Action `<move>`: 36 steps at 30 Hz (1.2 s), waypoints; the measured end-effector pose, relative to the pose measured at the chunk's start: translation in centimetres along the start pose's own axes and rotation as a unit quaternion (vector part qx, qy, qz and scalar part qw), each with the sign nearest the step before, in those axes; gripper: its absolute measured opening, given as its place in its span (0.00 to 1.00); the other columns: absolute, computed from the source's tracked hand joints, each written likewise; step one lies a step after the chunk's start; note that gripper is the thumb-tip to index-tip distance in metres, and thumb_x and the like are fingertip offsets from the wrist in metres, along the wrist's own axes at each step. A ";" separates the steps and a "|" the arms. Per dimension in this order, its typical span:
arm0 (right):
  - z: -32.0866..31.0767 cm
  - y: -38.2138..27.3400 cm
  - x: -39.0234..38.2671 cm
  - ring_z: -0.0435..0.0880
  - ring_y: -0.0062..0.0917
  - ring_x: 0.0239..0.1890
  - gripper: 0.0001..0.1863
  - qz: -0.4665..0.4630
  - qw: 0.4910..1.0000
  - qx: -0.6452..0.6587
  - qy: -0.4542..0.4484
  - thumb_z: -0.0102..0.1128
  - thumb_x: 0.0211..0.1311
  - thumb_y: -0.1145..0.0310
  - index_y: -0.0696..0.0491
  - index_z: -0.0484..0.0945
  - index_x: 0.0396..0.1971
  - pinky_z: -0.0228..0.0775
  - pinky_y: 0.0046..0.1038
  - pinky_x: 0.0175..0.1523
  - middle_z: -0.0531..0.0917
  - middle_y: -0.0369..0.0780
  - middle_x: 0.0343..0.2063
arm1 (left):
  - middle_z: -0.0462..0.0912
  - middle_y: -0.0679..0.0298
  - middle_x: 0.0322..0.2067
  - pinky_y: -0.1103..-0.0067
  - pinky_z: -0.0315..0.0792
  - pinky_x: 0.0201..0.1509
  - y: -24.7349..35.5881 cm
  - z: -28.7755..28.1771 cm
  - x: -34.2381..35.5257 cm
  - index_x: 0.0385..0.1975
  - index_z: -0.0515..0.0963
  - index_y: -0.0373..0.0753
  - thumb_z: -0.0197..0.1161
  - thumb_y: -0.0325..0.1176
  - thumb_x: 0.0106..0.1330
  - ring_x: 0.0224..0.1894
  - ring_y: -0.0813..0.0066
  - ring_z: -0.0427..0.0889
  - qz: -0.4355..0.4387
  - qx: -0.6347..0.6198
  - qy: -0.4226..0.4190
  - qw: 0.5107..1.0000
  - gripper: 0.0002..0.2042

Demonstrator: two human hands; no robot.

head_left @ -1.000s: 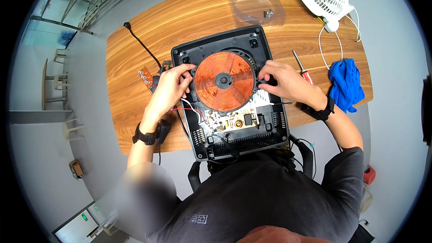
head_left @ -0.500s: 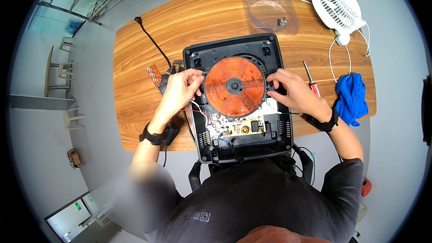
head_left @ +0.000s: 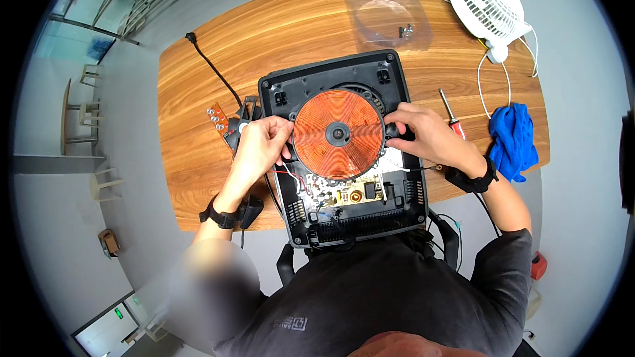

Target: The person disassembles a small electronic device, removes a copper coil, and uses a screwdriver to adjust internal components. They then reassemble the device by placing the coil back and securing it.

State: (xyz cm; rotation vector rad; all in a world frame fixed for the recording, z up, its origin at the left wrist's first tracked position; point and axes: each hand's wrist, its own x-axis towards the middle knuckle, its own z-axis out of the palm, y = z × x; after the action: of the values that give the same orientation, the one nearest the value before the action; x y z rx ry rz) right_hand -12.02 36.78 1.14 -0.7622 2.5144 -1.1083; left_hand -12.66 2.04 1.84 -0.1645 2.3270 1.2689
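A round copper induction coil (head_left: 317, 142) with a dark hub lies in the middle of a black open housing (head_left: 350, 69). My left hand (head_left: 264, 144) pinches the coil's left rim between thumb and fingers. At the opposite rim, my right hand (head_left: 423, 133) holds the coil with thumb and forefinger, the other fingers curled. Below the coil, a circuit board (head_left: 340, 193) with electronic parts shows, partly covered by the coil. Red and white wires run by my left hand. A thin black lead (head_left: 423, 169) sticks out past the housing's right wall.
Left of the housing lie a small orange board (head_left: 216, 119), black parts and a power cord (head_left: 215, 59). To the right are a screwdriver (head_left: 454, 122) and a blue cloth (head_left: 514, 142). A white fan (head_left: 489, 3) and a clear plastic sheet (head_left: 360, 26) with small metal pieces sit farther back.
The view has shifted slightly, and the housing appears a little lower and farther left. My left hand has slid a little toward me along the coil's rim. My right hand stays at its side.
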 end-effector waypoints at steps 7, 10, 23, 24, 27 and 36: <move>-0.2 0.1 0.3 0.78 0.36 0.34 0.18 0.007 1.000 0.010 -0.007 0.77 0.53 0.71 0.56 0.82 0.43 0.70 0.37 0.40 0.74 0.39 0.29 | 0.83 0.70 0.23 0.86 0.74 0.23 -0.3 0.7 -0.8 0.39 0.83 0.31 0.65 0.31 0.75 0.24 0.88 0.80 0.028 -0.023 0.011 0.999 0.08; -0.4 -0.3 0.3 0.78 0.35 0.34 0.18 0.020 1.000 0.015 -0.012 0.78 0.52 0.71 0.56 0.81 0.42 0.70 0.37 0.40 0.75 0.39 0.30 | 0.82 0.71 0.24 0.86 0.73 0.24 -0.1 1.0 -1.2 0.40 0.82 0.31 0.65 0.30 0.75 0.25 0.88 0.80 0.034 -0.026 0.026 0.999 0.07; -0.8 -2.6 -1.3 0.80 0.34 0.34 0.17 0.117 0.992 0.042 -0.024 0.78 0.53 0.69 0.54 0.83 0.42 0.71 0.34 0.39 0.79 0.37 0.29 | 0.81 0.70 0.24 0.84 0.75 0.27 0.0 0.9 -2.8 0.40 0.78 0.32 0.62 0.30 0.77 0.24 0.86 0.80 0.050 -0.031 0.001 0.998 0.07; -1.0 -3.1 -1.6 0.81 0.35 0.34 0.17 0.118 0.992 0.036 -0.023 0.78 0.53 0.69 0.55 0.83 0.41 0.71 0.35 0.40 0.80 0.38 0.29 | 0.80 0.71 0.24 0.85 0.75 0.27 0.0 0.9 -3.0 0.40 0.77 0.32 0.61 0.30 0.78 0.25 0.86 0.79 0.046 -0.026 -0.015 0.999 0.07; -1.2 -4.2 -2.7 0.83 0.36 0.36 0.16 0.129 0.989 0.038 -0.054 0.79 0.52 0.68 0.55 0.84 0.40 0.73 0.37 0.41 0.81 0.38 0.29 | 0.80 0.70 0.25 0.84 0.76 0.29 -0.4 1.2 -3.7 0.40 0.77 0.31 0.61 0.29 0.78 0.25 0.85 0.80 0.035 -0.051 -0.058 0.996 0.07; -1.5 -4.1 -4.9 0.82 0.34 0.33 0.16 0.143 0.985 0.054 -0.081 0.80 0.50 0.69 0.56 0.84 0.38 0.73 0.36 0.38 0.80 0.39 0.27 | 0.84 0.66 0.27 0.82 0.80 0.33 0.5 1.8 -4.4 0.39 0.77 0.30 0.62 0.28 0.77 0.28 0.82 0.84 0.022 -0.047 -0.145 0.988 0.06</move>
State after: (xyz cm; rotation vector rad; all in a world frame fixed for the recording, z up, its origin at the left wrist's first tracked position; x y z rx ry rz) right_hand -7.26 38.18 5.44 -0.4269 2.3162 -1.0277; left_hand -8.32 3.26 3.49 0.0401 2.0358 1.3285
